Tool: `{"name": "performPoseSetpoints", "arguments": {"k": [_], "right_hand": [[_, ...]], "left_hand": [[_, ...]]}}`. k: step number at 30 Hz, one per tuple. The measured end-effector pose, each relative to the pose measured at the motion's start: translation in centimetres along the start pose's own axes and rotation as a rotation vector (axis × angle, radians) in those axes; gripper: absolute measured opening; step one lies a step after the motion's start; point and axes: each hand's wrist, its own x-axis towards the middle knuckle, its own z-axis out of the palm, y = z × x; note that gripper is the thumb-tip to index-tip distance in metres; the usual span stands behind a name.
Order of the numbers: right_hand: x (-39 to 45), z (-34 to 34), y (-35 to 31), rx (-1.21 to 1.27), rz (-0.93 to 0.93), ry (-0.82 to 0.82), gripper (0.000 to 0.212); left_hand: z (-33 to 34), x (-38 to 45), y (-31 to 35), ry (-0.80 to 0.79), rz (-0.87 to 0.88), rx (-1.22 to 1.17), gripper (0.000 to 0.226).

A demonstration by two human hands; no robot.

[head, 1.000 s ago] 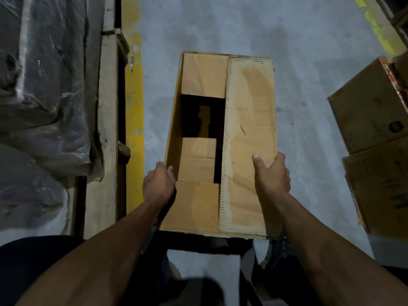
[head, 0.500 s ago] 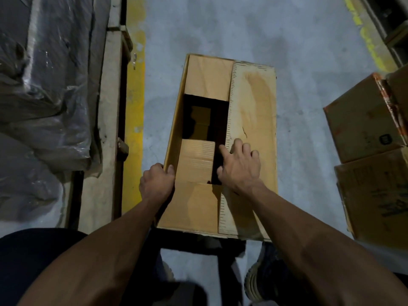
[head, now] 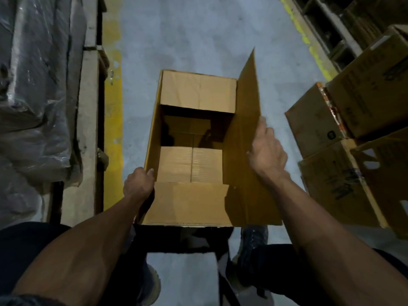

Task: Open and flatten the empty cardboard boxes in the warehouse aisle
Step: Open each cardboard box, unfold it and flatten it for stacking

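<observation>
A tall brown corrugated cardboard box (head: 194, 151) stands on the grey concrete aisle floor (head: 198, 36) just in front of the person's feet, between a yellow painted floor line (head: 113, 111) on one side and a stack of other brown cardboard cartons (head: 353, 133) on the other. The left hand (head: 138, 183) curls over the box's near left rim and grips it, steadying the box. The right hand (head: 266, 149) holds the long right-hand top flap (head: 245, 120) by its free edge, fingers wrapped around it, with the flap raised well past upright and leaning outward. The two short end flaps — the far one (head: 198, 91) and the near one (head: 191, 164) — lie folded inward across the opening, and the dark interior between them looks empty. By my reading the job on this box is barely begun: one flap is open, the end flaps remain to be lifted, the bottom seems closed, and the flattening has not started — the cartons alongside wait too.
</observation>
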Motion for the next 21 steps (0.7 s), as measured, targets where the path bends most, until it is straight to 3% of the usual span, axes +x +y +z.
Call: {"name": "performPoseSetpoints", "arguments": {"k": [5,11,21], "right_hand": [[2.2,1.2,4.4,0.022,0.273,-0.008,0.073],[4.2,6.6,8.2,0.098,0.436,0.003,0.058],[5.2,13.8,8.6,0.293,0.534,-0.365,0.057]], "left_hand": [[0.4,0.4,-0.1,0.012,0.033,-0.022,0.041],[1.2,1.0,-1.0,0.057,0.025,0.017,0.041],[2.4,1.8,-1.6,0.155,0.013,0.112,0.043]]}}
